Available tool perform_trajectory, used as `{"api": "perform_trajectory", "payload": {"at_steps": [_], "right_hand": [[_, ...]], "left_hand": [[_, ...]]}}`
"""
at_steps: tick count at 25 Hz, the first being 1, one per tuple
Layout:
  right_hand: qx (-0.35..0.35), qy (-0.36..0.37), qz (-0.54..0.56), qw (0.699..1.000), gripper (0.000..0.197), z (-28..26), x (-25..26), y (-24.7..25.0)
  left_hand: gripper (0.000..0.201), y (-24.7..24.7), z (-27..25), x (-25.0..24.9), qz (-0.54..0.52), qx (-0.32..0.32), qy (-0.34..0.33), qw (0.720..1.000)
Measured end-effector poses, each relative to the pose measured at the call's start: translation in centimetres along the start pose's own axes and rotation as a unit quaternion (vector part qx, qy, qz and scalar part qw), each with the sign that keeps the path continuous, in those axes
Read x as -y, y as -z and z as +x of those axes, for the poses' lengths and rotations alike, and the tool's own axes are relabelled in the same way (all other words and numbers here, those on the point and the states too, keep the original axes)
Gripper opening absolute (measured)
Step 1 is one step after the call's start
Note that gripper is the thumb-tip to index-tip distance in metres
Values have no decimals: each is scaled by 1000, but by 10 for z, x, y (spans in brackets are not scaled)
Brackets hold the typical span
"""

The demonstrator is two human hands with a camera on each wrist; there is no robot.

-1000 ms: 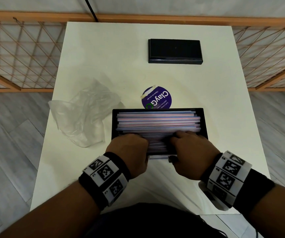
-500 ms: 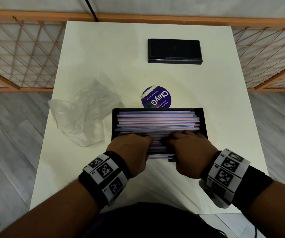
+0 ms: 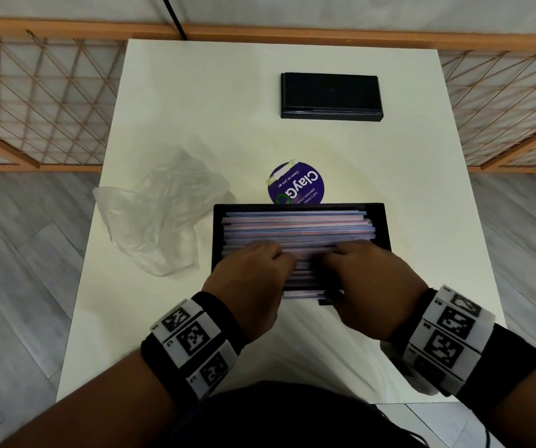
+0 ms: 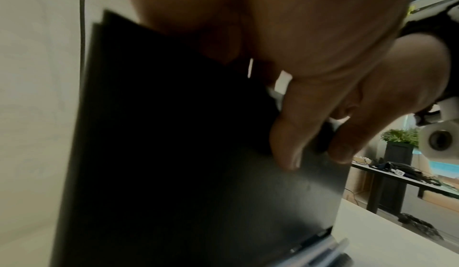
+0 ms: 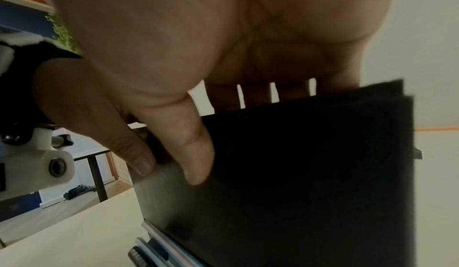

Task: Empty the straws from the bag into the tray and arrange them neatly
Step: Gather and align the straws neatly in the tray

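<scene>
A black tray (image 3: 385, 221) sits near the table's front edge, filled with pink, blue and white straws (image 3: 299, 226) lying left to right. My left hand (image 3: 261, 266) and right hand (image 3: 353, 270) rest side by side on the near part of the pile, fingers pressing down on the straws. In the wrist views the left thumb (image 4: 290, 143) and right thumb (image 5: 196, 153) lie against the outside of the tray's near wall (image 4: 198, 173), and the fingers reach over its rim. A few straws (image 3: 299, 295) stick out below the near wall. The clear plastic bag (image 3: 160, 218) lies crumpled to the tray's left.
A round purple sticker (image 3: 295, 187) is on the white table (image 3: 195, 108) just behind the tray. A black rectangular lid or box (image 3: 331, 95) lies at the far side. A wooden lattice fence (image 3: 34, 101) surrounds the table.
Both hands have slid slightly farther over the straws, away from me, and moved a little closer together. The pile looks a bit more even.
</scene>
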State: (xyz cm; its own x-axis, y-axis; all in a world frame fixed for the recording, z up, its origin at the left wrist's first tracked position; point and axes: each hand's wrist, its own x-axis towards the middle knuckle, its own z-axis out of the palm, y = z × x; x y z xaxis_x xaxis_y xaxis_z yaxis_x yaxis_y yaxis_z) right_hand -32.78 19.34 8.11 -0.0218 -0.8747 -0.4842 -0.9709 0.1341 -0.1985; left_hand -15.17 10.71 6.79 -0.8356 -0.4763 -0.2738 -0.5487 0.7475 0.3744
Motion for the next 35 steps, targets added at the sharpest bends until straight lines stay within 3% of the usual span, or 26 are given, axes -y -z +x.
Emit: {"api": "perform_trajectory", "payload": {"at_steps": [2, 5, 10, 12, 14, 16, 17, 19, 21, 23, 26, 29, 30, 32, 34, 35], "right_hand": [[25, 5, 17, 1000, 21, -1, 1, -3], [71, -28, 3, 997, 19, 2, 1, -11], [70, -31, -17, 997, 21, 6, 0, -13], [52, -19, -24, 998, 23, 3, 0, -11], [-64, 17, -39, 997, 28, -3, 1, -7], [-196, 52, -16, 979, 51, -9, 3, -10], [-210, 58, -18, 976, 70, -9, 5, -13], [-154, 64, -66, 984, 102, -3, 8, -25], [-95, 68, -104, 988, 107, 5, 9, -38], [-87, 66, -105, 989, 100, 12, 6, -37], [-198, 98, -44, 974, 82, 13, 1, -20], [-308, 140, 11, 941, 34, -2, 4, -11], [-298, 148, 8, 943, 21, -8, 7, -14], [-195, 118, -25, 973, 16, -11, 12, -31], [-64, 44, -83, 994, 33, 3, 13, -51], [-47, 32, -107, 993, 42, 13, 9, -62]], "left_hand": [[15, -3, 0, -2, 3, 40, 22, 999], [29, -14, 5, 1, 58, 103, 50, 992], [38, -18, 6, 6, 78, 97, 45, 991], [35, -13, 3, 7, 47, 67, 20, 996], [38, -5, -2, 10, -19, -50, -47, 997], [57, -1, -8, 16, -86, -225, -65, 968], [75, 1, -9, 22, -95, -262, -39, 960], [120, 0, -9, 31, -32, -181, 21, 983], [136, -9, -6, 39, 75, -88, 26, 993], [131, -12, 2, 42, 91, -79, 35, 992], [123, -8, 17, 47, 61, -112, 43, 991], [113, 0, 26, 55, -3, -124, 28, 992], [103, 3, 27, 56, -56, -130, 31, 989], [84, 4, 29, 56, -178, -165, 46, 969], [76, 2, 29, 55, -251, -204, 65, 944], [74, 1, 29, 54, -265, -211, 70, 938]]}}
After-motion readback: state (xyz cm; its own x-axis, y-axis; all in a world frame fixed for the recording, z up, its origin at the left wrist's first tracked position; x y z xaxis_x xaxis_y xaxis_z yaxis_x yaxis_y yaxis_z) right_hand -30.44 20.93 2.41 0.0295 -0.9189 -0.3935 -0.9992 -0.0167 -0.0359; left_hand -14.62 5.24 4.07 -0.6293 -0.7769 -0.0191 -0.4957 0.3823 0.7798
